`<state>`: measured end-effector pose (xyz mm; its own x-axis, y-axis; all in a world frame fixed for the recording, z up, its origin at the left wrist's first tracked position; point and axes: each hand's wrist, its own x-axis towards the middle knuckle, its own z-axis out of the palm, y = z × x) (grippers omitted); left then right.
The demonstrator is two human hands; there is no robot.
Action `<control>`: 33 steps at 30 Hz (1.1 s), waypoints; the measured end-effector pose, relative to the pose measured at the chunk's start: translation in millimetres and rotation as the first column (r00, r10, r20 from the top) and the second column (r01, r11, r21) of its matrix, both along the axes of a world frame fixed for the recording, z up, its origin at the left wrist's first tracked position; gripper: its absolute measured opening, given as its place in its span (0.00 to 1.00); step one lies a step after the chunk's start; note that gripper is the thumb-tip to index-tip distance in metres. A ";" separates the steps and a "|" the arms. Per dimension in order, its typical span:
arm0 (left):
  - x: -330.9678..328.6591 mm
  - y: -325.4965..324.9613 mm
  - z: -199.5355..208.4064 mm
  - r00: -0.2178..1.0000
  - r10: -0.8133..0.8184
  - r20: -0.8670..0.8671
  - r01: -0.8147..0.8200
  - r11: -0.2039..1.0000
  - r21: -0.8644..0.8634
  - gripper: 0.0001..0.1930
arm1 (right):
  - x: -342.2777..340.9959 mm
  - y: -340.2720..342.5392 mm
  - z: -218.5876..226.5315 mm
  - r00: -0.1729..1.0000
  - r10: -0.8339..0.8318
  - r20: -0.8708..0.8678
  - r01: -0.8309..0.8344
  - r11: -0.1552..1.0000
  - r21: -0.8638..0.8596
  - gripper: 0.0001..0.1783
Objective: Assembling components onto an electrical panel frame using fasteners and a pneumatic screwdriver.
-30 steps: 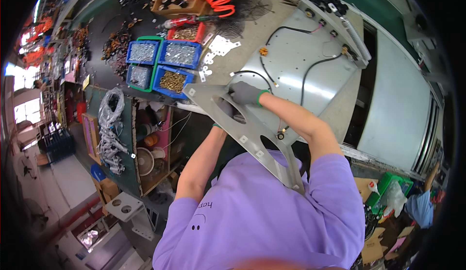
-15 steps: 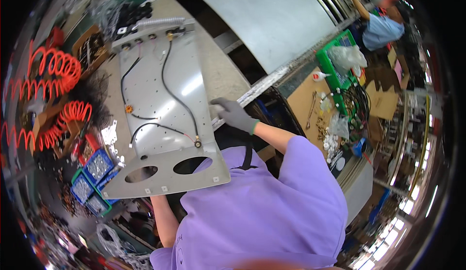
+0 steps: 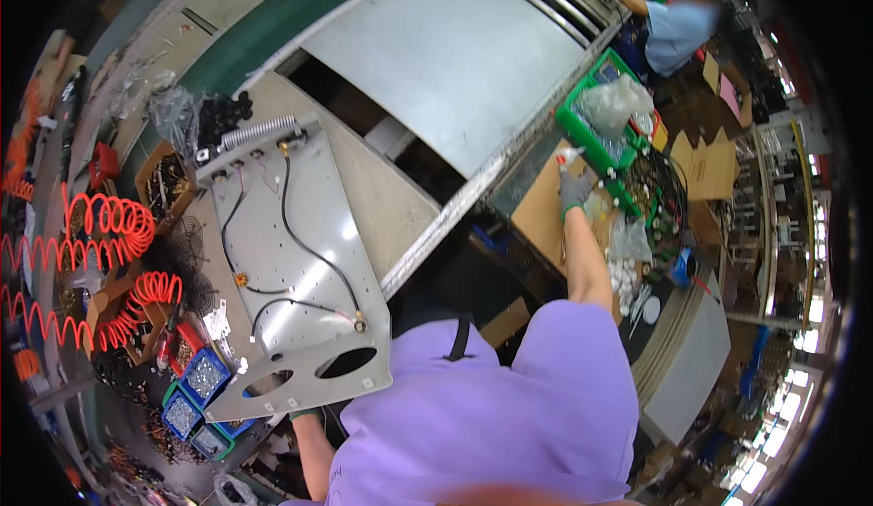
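Note:
In front of me a grey sheet-metal panel (image 3: 300,224) lies slanted, with black hoses fixed along it and two oval cut-outs in its bent near flange. My left hand (image 3: 306,412) is at the flange's lower edge; only the glove's cuff shows, and the panel hides the fingers. Stretched out to the right, my right hand (image 3: 575,190), in a grey glove, has its fingertips at a small white-and-red bottle (image 3: 569,155) lying on a brown board (image 3: 536,220). Whether those fingers have closed on the bottle cannot be made out.
Green bins (image 3: 571,122) with bags and fittings stand beyond the bottle. Orange coiled air hoses (image 3: 118,224) hang at left above blue bins (image 3: 205,374) of small parts. A large pale sheet (image 3: 446,60) lies at the back. At far right, a person (image 3: 677,33) works.
My right hand has left the panel's right edge and reached across to the bottle on the board. The view has shifted, and the left hand stays at the panel's flange.

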<state>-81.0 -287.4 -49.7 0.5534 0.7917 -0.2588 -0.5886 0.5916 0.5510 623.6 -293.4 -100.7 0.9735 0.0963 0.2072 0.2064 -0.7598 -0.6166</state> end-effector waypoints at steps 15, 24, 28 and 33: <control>20.4 0.5 29.6 0.994 0.042 0.102 -0.077 0.930 0.360 0.19 | -150.1 86.0 67.0 0.572 0.761 -0.305 -0.631 0.646 0.429 0.21; 28.1 24.6 51.4 0.928 0.346 -0.137 -0.300 0.914 0.273 0.20 | -387.2 136.2 94.0 -0.348 0.893 -0.284 -0.857 -0.181 0.482 0.27; 14.0 13.3 61.9 0.782 0.516 -0.350 -0.486 0.856 0.178 0.21 | -437.2 145.9 114.4 -0.518 0.736 -0.436 -0.815 -0.270 0.512 0.24; -16.3 4.1 2.9 0.581 0.715 -0.389 -0.785 0.618 -0.037 0.15 | -500.4 141.2 99.2 -0.648 0.685 -0.333 -0.757 -0.534 0.376 0.24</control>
